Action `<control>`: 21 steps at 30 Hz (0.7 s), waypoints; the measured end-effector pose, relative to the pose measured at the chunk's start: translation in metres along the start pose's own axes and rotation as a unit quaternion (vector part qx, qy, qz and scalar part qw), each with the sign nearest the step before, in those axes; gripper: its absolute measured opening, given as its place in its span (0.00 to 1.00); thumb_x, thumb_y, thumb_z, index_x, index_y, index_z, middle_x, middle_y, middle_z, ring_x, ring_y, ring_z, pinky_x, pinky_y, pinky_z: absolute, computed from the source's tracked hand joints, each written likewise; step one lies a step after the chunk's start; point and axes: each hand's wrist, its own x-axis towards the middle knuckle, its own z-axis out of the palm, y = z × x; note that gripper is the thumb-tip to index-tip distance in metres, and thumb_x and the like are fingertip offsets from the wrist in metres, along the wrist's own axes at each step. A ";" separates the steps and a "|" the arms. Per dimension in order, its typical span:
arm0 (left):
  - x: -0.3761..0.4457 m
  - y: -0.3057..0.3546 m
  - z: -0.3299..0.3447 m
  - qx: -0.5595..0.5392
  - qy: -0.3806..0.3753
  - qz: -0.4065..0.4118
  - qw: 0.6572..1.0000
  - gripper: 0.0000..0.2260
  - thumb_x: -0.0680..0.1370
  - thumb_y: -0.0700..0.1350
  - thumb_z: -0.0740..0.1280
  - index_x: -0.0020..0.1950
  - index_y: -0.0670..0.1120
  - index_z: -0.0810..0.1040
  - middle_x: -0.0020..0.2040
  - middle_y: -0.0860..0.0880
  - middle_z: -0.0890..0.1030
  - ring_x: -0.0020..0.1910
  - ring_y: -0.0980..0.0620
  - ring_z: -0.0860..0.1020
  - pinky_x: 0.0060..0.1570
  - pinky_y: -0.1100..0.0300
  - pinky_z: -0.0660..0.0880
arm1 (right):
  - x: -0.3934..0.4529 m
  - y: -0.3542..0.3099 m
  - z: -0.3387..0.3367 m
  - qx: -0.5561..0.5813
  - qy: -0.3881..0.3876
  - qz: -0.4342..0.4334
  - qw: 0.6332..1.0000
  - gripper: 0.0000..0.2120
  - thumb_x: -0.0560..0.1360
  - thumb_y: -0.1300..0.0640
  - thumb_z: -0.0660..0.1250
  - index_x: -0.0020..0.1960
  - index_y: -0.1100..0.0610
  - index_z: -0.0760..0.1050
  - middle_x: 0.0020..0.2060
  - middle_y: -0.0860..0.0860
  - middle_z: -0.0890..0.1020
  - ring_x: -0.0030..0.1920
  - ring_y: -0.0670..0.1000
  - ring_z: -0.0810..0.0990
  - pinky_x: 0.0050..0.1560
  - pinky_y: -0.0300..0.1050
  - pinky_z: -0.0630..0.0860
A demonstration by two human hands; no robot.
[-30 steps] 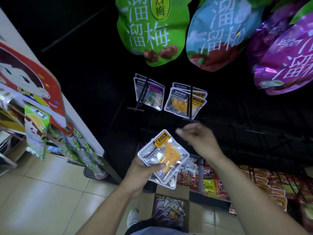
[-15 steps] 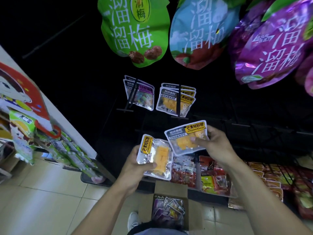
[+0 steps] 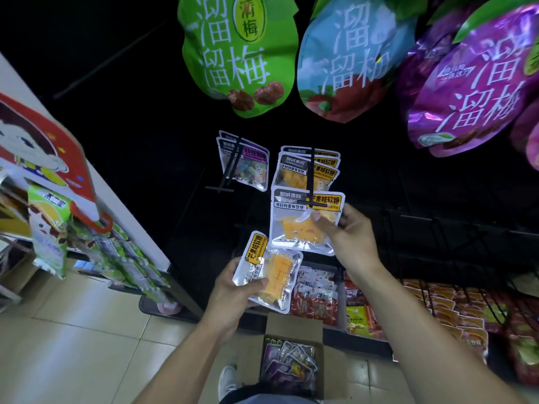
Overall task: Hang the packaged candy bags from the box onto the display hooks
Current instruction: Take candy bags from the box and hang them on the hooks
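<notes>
My right hand [image 3: 348, 239] pinches a clear bag of yellow mango candy [image 3: 294, 223] by its right side, its top edge at the tip of a black display hook [image 3: 311, 182]. Several like mango bags [image 3: 306, 170] hang on that hook behind it. My left hand [image 3: 233, 290] grips another mango candy bag [image 3: 268, 272], lower and to the left, turned sideways. An open cardboard box [image 3: 291, 325] stands on the floor below, with purple bags [image 3: 288, 365] inside. A second hook [image 3: 230, 167] to the left carries bags with a purple label [image 3: 248, 167].
Large green [image 3: 236, 53], blue [image 3: 347, 56] and purple [image 3: 472, 83] plum bags hang overhead. A shelf of red and orange snack packs [image 3: 437, 304] runs along the right below the hooks. A white side rack [image 3: 73, 185] with hanging snacks stands to the left on the tiled floor.
My right hand took one mango bag off the stack in my left hand and raised it to the tip of the hook. My left hand stayed low with its remaining bag.
</notes>
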 end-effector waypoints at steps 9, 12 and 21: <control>-0.004 -0.004 -0.010 -0.003 -0.005 -0.010 1.000 0.14 0.76 0.32 0.73 0.59 0.44 0.84 0.52 0.40 0.87 0.46 0.41 0.86 0.42 0.50 0.83 | 0.003 0.003 0.004 -0.004 0.034 0.003 0.999 0.06 0.78 0.53 0.73 0.55 0.46 0.81 0.49 0.43 0.87 0.53 0.44 0.85 0.53 0.42 0.77; -0.005 -0.004 -0.011 0.015 -0.011 -0.010 1.000 0.12 0.77 0.34 0.72 0.58 0.45 0.85 0.52 0.41 0.88 0.43 0.42 0.86 0.47 0.47 0.83 | 0.021 0.006 0.007 -0.025 0.055 -0.004 0.998 0.04 0.79 0.56 0.73 0.52 0.48 0.82 0.48 0.45 0.87 0.52 0.47 0.86 0.55 0.47 0.79; -0.005 0.011 -0.007 0.030 -0.061 0.035 0.997 0.12 0.77 0.39 0.74 0.58 0.52 0.85 0.55 0.47 0.87 0.54 0.43 0.86 0.52 0.50 0.81 | 0.059 0.020 0.007 -0.041 0.153 0.074 0.985 0.19 0.72 0.45 0.78 0.56 0.52 0.74 0.52 0.48 0.83 0.53 0.49 0.82 0.48 0.41 0.73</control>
